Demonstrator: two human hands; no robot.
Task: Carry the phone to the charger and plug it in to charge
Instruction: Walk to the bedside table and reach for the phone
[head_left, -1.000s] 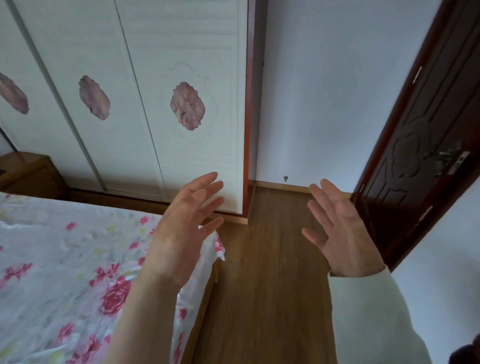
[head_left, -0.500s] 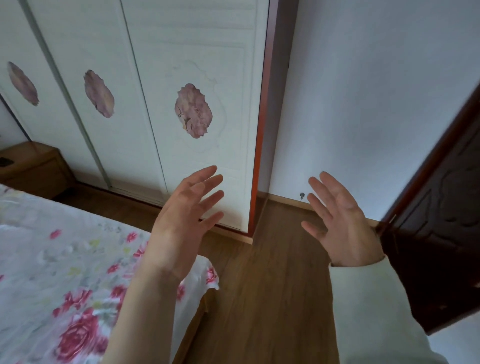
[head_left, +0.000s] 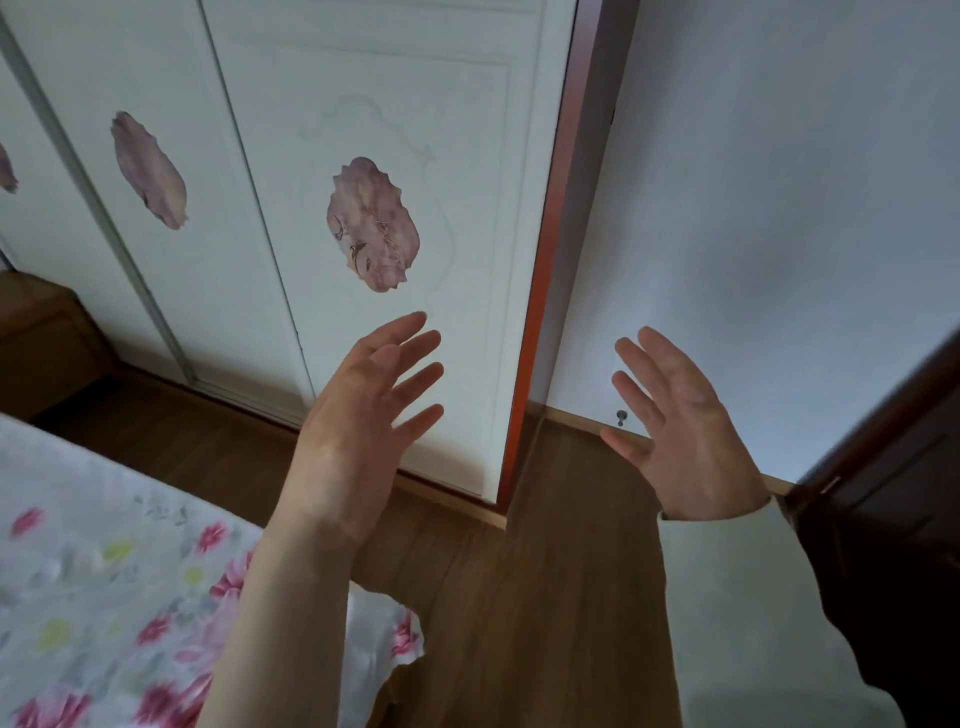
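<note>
Right now both hands are up in front of the camera, and neither one carries anything. Left hand is raised with its back to the lens, fingers fanned wide and pointing up and to the right, across the lower part of the white wardrobe door. Its forearm is bare. Right hand mirrors it, fingers spread and palm facing away, with a pale sleeve running up to the wrist. The two hands are well apart, with the red-brown wardrobe edge strip standing between them.

The phone and the charger are nowhere in this view, so where they lie cannot be told.

Behind the left hand, the wardrobe door carries a pink-purple oval decoration, and a second one sits on the panel further left. A bed with a floral sheet, pink roses on white, fills the lower left, its corner just beside the left forearm. Wooden floor runs between bed and wall. A small door stopper sits low on the white wall, just left of the right hand's fingers. A dark wooden door leans in on the far right, and a brown nightstand shows at the far left.
</note>
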